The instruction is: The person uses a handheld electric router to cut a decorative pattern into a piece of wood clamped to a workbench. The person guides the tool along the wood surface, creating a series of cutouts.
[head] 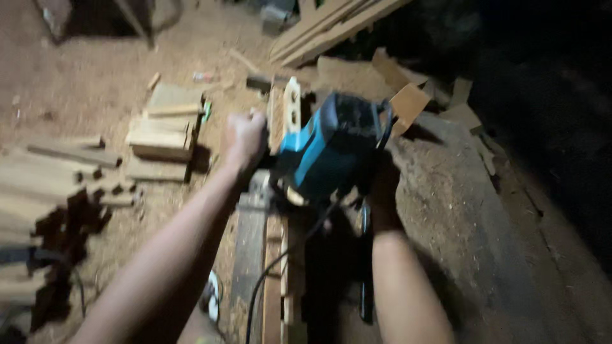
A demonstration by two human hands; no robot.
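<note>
Short wood offcuts (164, 130) are lying stacked on the sawdust-covered floor (76, 70) at the far left. Just right of them, the left hand (243, 139) is clenching in a fist beside a pale slotted wood piece (285, 112); what its grip holds is hidden. The blue power tool (328, 148) is sitting in the middle, over a narrow desk (250, 245), its black cord (280, 261) trailing near. The right hand (382, 191) is lying in shadow, pressing against the tool's right side; its grip cannot be told.

Two hands are showing, the left hand (243, 137) and the right hand (381, 185), working one blue power tool (331, 146) (its single black cord (268, 280) trailing near); one offcut stack (164, 130) is lying left.
</note>
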